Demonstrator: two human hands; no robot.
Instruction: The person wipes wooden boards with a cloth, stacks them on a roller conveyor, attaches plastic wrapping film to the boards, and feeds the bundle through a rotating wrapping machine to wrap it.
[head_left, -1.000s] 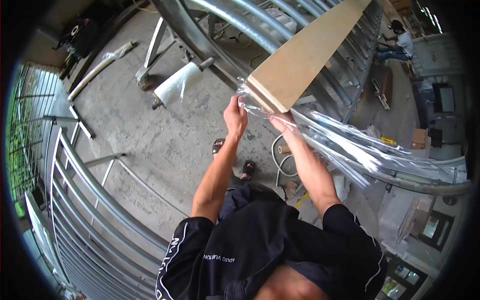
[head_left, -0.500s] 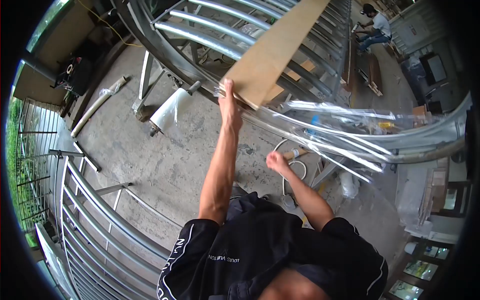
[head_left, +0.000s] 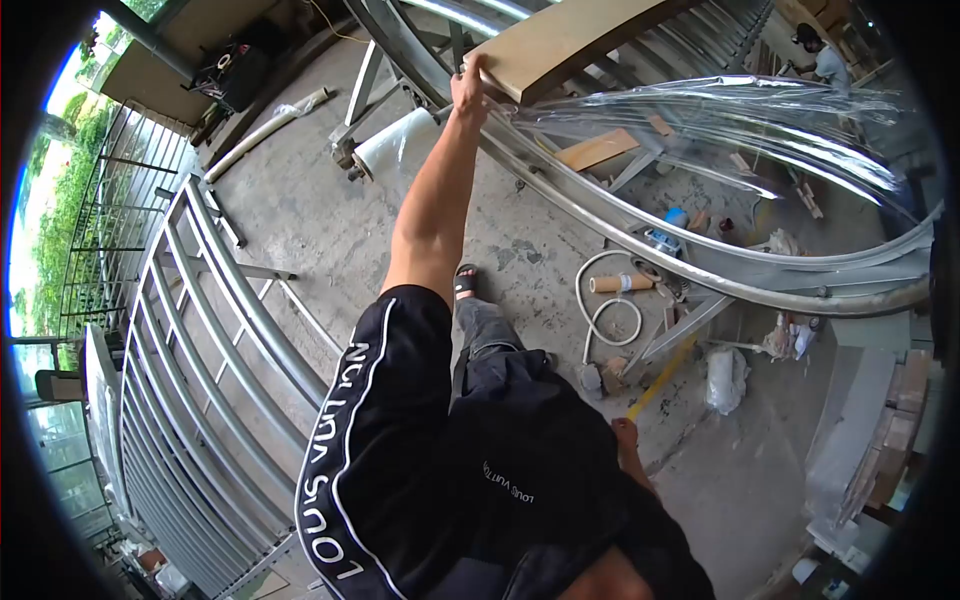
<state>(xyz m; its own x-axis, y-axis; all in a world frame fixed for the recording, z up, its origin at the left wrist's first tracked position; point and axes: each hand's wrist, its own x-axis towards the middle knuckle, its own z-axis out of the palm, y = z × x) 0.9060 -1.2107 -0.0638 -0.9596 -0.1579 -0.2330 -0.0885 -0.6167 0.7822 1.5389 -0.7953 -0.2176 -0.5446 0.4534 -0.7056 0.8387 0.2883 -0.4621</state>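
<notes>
My left hand reaches far forward, its fingers closed on the near end of a long brown board. Under the board is a curved metal frame with parallel tubes. Clear plastic film streams off to the right from near the board's end, loose and blurred. My right hand is low beside my body, apart from board and film. Its fingers look curled, and whatever they may hold is hidden.
A film roll hangs by the frame. On the floor lie a white hose, a cardboard tube and bundled plastic. Another barred metal frame stands at left. A person is at the far right.
My right hand has dropped back toward my body. The film has swung out to the right and spread. The view has turned, and my left hand stays on the board's end.
</notes>
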